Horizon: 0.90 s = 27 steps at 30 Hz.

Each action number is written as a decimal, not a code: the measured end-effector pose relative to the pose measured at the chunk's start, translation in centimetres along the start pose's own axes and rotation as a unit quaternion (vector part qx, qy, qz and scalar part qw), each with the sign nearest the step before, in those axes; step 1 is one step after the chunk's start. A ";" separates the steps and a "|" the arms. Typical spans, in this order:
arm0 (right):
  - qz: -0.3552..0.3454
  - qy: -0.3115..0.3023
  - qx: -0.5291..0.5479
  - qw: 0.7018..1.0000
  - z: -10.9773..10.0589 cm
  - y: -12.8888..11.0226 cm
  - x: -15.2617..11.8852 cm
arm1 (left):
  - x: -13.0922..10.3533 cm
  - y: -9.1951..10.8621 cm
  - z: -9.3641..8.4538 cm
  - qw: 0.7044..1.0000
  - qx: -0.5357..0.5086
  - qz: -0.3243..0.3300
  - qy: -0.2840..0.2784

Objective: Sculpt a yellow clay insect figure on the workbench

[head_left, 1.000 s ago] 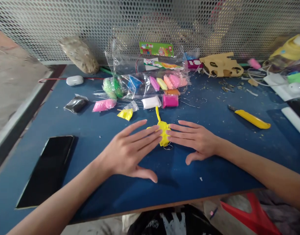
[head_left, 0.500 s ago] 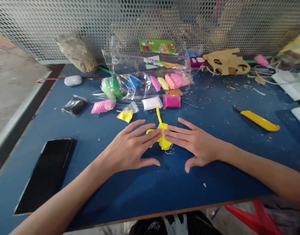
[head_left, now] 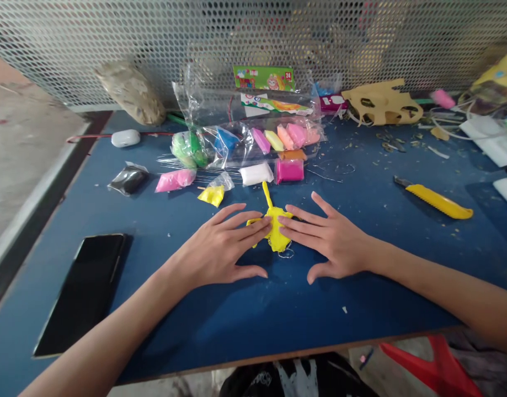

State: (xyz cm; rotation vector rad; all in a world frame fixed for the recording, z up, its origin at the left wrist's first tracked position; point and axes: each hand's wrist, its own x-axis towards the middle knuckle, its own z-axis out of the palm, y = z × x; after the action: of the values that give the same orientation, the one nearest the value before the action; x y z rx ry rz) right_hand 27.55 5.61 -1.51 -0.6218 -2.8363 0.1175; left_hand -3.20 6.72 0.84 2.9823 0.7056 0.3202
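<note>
A flat yellow clay figure (head_left: pixel 277 234) lies on the blue table, with a thin strand sticking up from its top and a curled part at its left. The fingertips of my left hand (head_left: pixel 220 245) rest on its left side, the fingers spread and the thumb apart. From the right, my right hand (head_left: pixel 334 240) touches the figure's right side with two fingertips, its fingers also spread. Parts of the figure are hidden under the fingers. Thin wire (head_left: pixel 287 253) shows at its lower edge.
Behind the figure lie yellow (head_left: pixel 212 195), white (head_left: pixel 256 174) and magenta clay packets (head_left: pixel 290 171), beside a clear bag of more clay. A phone (head_left: pixel 81 292) is at left, a yellow cutter (head_left: pixel 439 202) at right. Perforated metal (head_left: pixel 154 33) stands behind the table (head_left: pixel 236 331).
My right hand's fingers have spread a little wider, the index finger lifting away upward, and more of the figure's right side shows. My left hand is nearly unmoved.
</note>
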 end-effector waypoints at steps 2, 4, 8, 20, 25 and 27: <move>-0.021 -0.002 -0.007 1.000 0.0 -0.1 -0.2 | 0.0 0.0 0.0 1.000 -0.001 0.004 0.002; -0.041 -0.008 -0.008 0.999 0.1 -0.1 -0.3 | 0.0 -0.1 0.0 1.000 -0.005 0.005 0.007; -0.050 -0.012 0.003 0.999 0.2 -0.1 -0.4 | 0.2 0.0 -0.2 1.000 -0.004 0.003 0.010; -0.049 -0.010 0.060 0.997 0.6 0.1 -0.5 | 1.4 0.1 1.2 0.997 0.047 -0.007 0.058; -0.045 -0.008 0.067 0.997 0.5 0.1 -0.5 | 1.8 0.4 0.7 0.998 0.031 -0.034 0.045; -0.047 -0.009 0.069 0.996 0.5 0.1 -0.4 | 1.9 0.6 0.8 0.997 0.013 -0.069 0.044</move>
State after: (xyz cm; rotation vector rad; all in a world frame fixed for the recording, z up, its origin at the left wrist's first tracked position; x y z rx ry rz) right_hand 27.83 5.49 -2.04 -0.4610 -2.8391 0.3018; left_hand -1.11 7.06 0.49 2.9384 0.9253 0.4390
